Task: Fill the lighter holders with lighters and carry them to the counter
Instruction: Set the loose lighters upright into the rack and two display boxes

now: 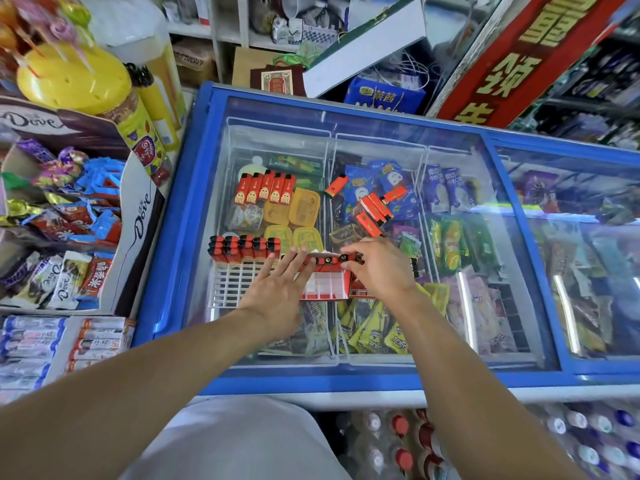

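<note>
On top of the blue chest freezer [204,188], whose glass lid serves as the desk, two lighter holders sit side by side: a white grid holder [231,285] at about nine o'clock from the hands, and a red holder [325,287] directly under them. The left hand [277,289] lies with straight fingers pressed flat against a row of red lighters [320,260] at the red holder's far edge; its grip is apart. The right hand [377,268] curls its fingers round the right end of that same row, its grip clamped on it. The white holder carries one filled row of lighters [244,249] along its twelve o'clock edge, the remaining cells bare. More lie loose: a neat row [265,188] at eleven o'clock and a scattered pile [372,209] at one o'clock. These lighters look light, rigid and smooth, likely to slip or topple on glass; pinching each by its flat sides seems safest. Below the glass, wire baskets hold ice-cream packets.
</note>
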